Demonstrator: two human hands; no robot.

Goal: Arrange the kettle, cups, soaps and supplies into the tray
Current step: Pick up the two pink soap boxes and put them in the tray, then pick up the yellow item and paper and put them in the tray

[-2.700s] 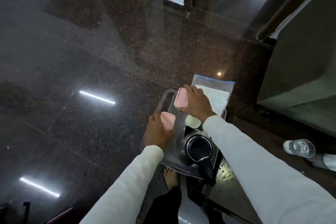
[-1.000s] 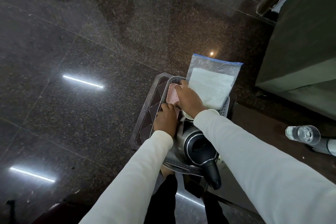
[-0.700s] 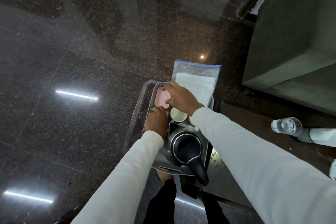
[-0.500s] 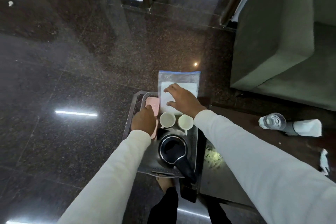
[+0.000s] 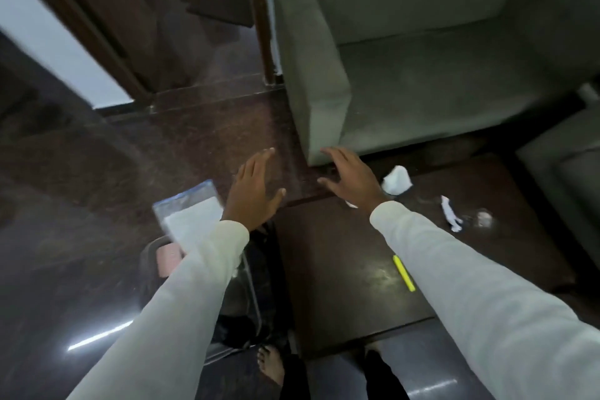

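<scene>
In the head view both hands are lifted off the load and hold nothing; the left hand hovers at centre frame with its grip spread flat, and the right hand reaches toward centre right, fingers splayed, just short of the white paper-wrapped bundle on the dark wooden tabletop; the grey metal tray lies low in the lower left of the frame, largely hidden under the left sleeve, with a pink rectangular soap showing at its left side and a clear zip bag of white sheets standing at its far end; the kettle and cups cannot be made out; judging by this, the step in hand is fetching leftover supplies, and the next move calls for closing the right grip on the bundle and carrying it back left to the tray; a yellow pen-like stick also lies on the tabletop, beside the right sleeve.
</scene>
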